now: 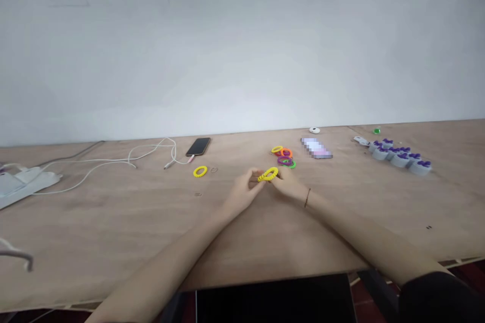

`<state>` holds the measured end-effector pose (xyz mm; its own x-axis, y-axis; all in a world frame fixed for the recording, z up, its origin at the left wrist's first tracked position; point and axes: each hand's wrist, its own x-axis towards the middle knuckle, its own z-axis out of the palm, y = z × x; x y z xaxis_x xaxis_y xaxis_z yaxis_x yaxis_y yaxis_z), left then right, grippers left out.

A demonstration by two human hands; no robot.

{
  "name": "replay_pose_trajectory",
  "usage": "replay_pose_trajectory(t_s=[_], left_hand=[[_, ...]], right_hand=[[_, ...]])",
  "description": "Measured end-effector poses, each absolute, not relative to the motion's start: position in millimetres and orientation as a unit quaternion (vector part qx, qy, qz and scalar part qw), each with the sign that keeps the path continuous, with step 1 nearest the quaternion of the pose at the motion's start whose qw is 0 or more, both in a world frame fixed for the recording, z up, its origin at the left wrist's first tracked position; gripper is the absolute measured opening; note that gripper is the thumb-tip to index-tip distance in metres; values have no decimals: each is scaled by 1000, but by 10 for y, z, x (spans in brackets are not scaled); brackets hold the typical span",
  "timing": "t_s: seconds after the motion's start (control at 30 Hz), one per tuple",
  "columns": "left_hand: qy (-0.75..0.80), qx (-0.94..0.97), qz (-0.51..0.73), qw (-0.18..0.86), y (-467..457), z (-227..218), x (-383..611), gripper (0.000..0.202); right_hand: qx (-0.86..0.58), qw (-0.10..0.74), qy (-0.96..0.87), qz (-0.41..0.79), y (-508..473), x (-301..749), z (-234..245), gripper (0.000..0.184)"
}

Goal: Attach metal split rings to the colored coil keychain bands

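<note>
Between my two hands is a yellow coiled wristband (270, 174), raised a little above the table. My left hand (248, 184) pinches its left side, and my right hand (288, 181) closes on its right side. Just beyond the right hand lies a small pile of coiled wristbands: an orange wristband (287, 152), a purple wristband (284, 161), a green wristband (292, 164) and a yellow wristband (277, 149). Another yellow wristband (200, 171) lies flat to the left, beside a small metal ring (214, 169).
A black phone (198, 147) with a white charging cable (151, 146) lies at back left, near a power strip (28, 184). A second phone (317, 148) lies behind the pile. Several small pots with purple tops (401, 158) stand at right. A wall (242, 60) rises behind the table.
</note>
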<state>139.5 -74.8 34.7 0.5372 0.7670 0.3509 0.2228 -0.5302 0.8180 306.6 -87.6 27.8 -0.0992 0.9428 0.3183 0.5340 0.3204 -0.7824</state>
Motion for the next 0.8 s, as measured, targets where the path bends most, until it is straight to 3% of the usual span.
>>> replay_pose_trajectory(t_s=[0.23, 0.4, 0.53, 0.63, 0.8], left_hand=[[306, 764, 381, 422, -649, 314, 1368, 29], [331, 718, 371, 487, -580, 265, 1377, 37], [386, 609, 371, 586, -590, 280, 1393, 39], [391, 525, 348, 671, -623, 307, 1396, 45], [348, 516, 333, 709, -649, 304, 1403, 36]], right_hand=[[-457, 494, -682, 286, -882, 3052, 271, 18], [-450, 502, -666, 318, -853, 3060, 268, 17], [-490, 494, -699, 164, -884, 3071, 266, 12], [-499, 444, -744, 39, -940, 3065, 271, 12], [-479, 359, -799, -62, -1002, 3038, 293, 18]])
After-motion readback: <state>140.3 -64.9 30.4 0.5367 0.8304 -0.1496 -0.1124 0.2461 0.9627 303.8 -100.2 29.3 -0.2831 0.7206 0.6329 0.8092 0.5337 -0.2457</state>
